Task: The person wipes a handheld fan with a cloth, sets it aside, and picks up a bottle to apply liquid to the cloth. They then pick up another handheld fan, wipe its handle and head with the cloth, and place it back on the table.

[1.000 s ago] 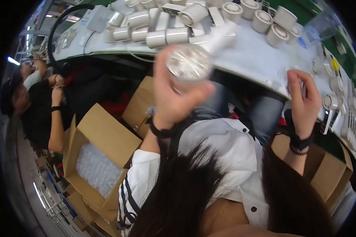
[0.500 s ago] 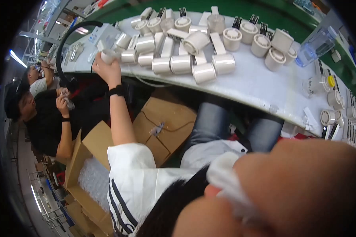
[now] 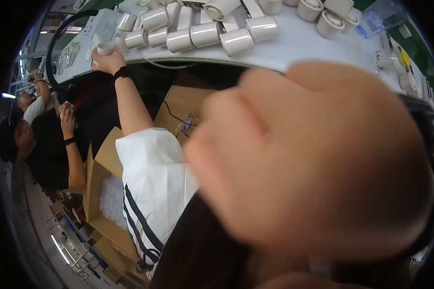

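- Left hand (image 3: 107, 59) stretched out to the far left edge of the worktop (image 3: 304, 45), grip closed round a small white cylinder (image 3: 104, 48) just beside the rows already laid there.
- Right hand (image 3: 318, 154) raised close to the lens, a blurred mass; probably loosely curled, but grip and contents impossible to tell.
- Judged well along: many white cylinders (image 3: 205, 34) lined up on their sides across the middle of the worktop, more cup-like ones (image 3: 329, 21) standing toward its far right corner; the held one not yet set down.
- Open cardboard box (image 3: 101, 192) below the worktop's near edge, lined with clear bubble wrap (image 3: 112, 200), no cylinders visible inside.
- Second cardboard box (image 3: 183, 113) under the worktop, flaps shut, thin wire lying across its top.
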A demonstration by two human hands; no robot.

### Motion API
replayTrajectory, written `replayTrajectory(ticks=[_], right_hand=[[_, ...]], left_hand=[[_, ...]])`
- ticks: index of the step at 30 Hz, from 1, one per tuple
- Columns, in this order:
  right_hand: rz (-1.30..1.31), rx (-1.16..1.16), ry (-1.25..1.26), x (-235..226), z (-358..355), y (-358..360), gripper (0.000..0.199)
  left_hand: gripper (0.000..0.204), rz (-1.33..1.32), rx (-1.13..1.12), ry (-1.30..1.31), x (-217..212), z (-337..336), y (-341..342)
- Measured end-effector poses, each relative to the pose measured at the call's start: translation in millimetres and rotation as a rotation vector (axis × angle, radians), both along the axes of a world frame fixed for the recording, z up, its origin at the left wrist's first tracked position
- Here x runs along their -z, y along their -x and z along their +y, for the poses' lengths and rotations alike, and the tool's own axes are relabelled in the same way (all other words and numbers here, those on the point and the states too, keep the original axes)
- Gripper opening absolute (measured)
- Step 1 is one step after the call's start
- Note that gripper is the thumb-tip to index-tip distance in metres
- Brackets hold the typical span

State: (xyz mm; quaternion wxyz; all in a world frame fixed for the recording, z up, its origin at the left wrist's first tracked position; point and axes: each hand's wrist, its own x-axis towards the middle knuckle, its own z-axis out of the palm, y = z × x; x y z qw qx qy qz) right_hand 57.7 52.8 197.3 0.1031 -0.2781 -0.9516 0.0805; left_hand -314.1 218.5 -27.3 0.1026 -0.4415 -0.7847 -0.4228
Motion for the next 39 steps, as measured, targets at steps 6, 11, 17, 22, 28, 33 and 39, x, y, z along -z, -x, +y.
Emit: replayTrajectory(ticks=[6,11,17,22,28,33,39], right_hand=[[-0.027,0.119,0.047,7.6,-10.1,-72.6,0.031],[0.063,0.096,0.011,24.4,-24.2,-123.4,0.032],[0.190,0.083,-0.198,34.0,-22.8,-167.4,0.033],[0.260,0.076,-0.214,47.2,-27.2,-206.2,0.034],[0.310,0.102,-0.119,27.6,-4.7,-171.6,0.035],[0.361,0.140,-0.139,14.0,-5.4,-139.4,0.036],[0.540,0.480,0.002,70.4,-22.1,-172.0,0.029]], left_hand=[[0.056,-0.043,-0.142,-0.100,25.5,20.2,40.3],[0.052,0.011,-0.218,-0.090,57.6,19.7,68.3],[0.056,0.134,-0.023,-0.067,87.8,14.1,88.5],[0.062,0.144,0.091,0.031,80.7,5.8,79.8],[0.078,0.474,0.255,0.309,56.3,3.3,108.4],[0.084,0.293,0.354,0.348,36.9,1.9,123.7],[0.071,0.376,0.268,0.094,-29.9,-12.8,3.5]])
